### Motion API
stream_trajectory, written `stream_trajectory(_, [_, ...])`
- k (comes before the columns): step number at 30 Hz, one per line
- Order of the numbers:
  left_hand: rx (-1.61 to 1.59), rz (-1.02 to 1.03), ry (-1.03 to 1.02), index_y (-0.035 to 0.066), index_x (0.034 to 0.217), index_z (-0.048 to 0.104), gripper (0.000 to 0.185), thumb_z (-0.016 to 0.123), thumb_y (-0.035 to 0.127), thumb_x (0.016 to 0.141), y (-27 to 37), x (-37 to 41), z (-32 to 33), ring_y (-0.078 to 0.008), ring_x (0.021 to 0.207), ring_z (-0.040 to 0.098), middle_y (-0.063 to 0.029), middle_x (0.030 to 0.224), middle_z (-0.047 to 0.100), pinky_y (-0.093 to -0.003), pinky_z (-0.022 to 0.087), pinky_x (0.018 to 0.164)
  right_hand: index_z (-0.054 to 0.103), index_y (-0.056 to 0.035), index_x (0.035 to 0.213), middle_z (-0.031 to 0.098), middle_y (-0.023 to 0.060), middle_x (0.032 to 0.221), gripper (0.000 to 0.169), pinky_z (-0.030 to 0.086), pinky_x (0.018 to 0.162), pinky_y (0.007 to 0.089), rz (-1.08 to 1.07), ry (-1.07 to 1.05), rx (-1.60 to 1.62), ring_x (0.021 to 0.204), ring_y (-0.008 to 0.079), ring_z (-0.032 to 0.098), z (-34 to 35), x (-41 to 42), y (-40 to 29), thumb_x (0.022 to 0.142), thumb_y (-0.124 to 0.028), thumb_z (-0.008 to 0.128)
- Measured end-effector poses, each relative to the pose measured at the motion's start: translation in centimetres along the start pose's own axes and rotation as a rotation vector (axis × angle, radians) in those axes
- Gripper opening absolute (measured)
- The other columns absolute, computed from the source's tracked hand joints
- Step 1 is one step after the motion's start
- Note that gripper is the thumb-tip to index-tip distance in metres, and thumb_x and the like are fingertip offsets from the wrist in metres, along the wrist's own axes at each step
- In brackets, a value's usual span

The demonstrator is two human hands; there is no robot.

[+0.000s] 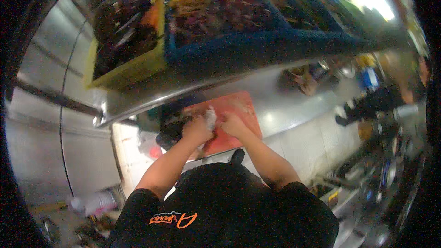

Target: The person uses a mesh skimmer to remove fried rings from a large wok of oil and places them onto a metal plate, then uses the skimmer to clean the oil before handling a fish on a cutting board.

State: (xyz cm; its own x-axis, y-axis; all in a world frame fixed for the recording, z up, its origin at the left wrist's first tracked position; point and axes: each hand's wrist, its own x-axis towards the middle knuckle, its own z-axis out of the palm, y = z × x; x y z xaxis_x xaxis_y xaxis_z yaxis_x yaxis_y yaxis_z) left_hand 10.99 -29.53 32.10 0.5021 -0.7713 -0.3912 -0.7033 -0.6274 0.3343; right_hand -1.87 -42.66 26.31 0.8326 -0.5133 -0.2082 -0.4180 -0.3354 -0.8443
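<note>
A red cutting board lies on the metal counter in front of me, slightly turned. Over its left part is my left hand, fingers curled against a crumpled white thing, perhaps cloth or thin plastic; blur hides which. My right hand is just to the right of it, low over the middle of the board, with its fingers bent. Whether anything lies between those fingers is too blurred to tell. At the board's left side sits a black container or bag, partly behind my left hand.
Above the counter, a shelf holds a yellow crate with dark produce and blue crates of mixed produce. Blurred items stand at the counter's back right. Another person is at the right.
</note>
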Motion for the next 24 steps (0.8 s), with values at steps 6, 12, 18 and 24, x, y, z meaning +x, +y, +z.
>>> stream_trajectory(6, [-0.031,-0.072,0.094,0.000,0.113,0.059,0.062,0.078,0.037,0.067,0.2,-3.1,1.1,-0.0397,0.101,0.066,-0.0225,0.116,0.063,-0.0477,0.054,0.087,0.059,-0.0029,0.131,0.068,0.0171,0.117,0.047,0.054,0.089,0.0386,-0.109,0.084,0.024,0.105,0.0310,0.066,-1.8,3.8,-2.3,0.089,-0.021,0.067])
stream_trajectory(12, [-0.439,0.005,0.249,0.001,0.103,0.067,0.053,0.076,0.038,0.067,-4.2,-8.7,1.3,-0.0366,0.095,0.067,-0.0207,0.101,0.067,-0.0432,0.052,0.083,0.055,-0.0049,0.134,0.065,0.0155,0.124,0.046,0.054,0.091,0.0405,-0.294,0.145,0.598,0.109,0.0307,0.064,-5.5,8.3,-6.5,0.091,-0.019,0.065])
stream_trajectory(18, [-1.603,-0.057,-0.065,-0.004,0.118,0.060,0.051,0.067,0.019,0.073,-12.7,-10.9,5.2,-0.0241,0.090,0.067,-0.0137,0.099,0.068,-0.0362,0.054,0.081,0.055,-0.0055,0.133,0.064,0.0159,0.125,0.043,0.053,0.093,0.0416,-0.382,0.189,0.838,0.111,0.0311,0.063,-7.8,10.7,-16.2,0.094,-0.021,0.061])
stream_trajectory(24, [-1.877,0.110,-0.348,-0.002,0.132,0.052,0.064,0.077,0.022,0.078,-13.8,-14.2,6.8,-0.0257,0.096,0.067,-0.0136,0.111,0.066,-0.0387,0.053,0.086,0.056,-0.0061,0.132,0.063,0.0162,0.127,0.039,0.052,0.095,0.0428,-0.455,0.283,0.885,0.112,0.0314,0.062,-5.3,12.1,-21.9,0.096,-0.022,0.057])
